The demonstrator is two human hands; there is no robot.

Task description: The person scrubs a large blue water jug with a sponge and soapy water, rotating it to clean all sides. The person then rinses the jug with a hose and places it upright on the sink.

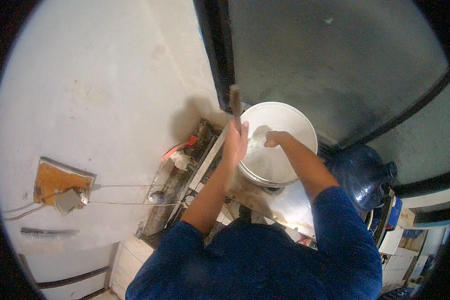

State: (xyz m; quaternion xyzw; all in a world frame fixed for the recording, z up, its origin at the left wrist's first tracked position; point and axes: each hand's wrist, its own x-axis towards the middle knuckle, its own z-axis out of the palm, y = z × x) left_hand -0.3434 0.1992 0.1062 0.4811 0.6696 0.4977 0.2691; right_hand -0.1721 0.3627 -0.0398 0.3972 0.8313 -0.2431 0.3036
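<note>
A wide round pot, pale inside with a metal rim, stands before me on a metal surface like a stove top. My left hand is at the pot's left rim, its fingers and thumb around a brown, wooden-looking handle that sticks up past them. The handle's lower end is hidden. My right hand reaches over the pot's opening with its fingers curled. A greyish round patch shows just left of those fingers; whether it is a shadow or a held thing is unclear.
At the right is a large blue water jug. Left of the pot, a ledge along the wall carries an orange-handled tool and a whitish bundle. A cable runs across to a wooden wall board.
</note>
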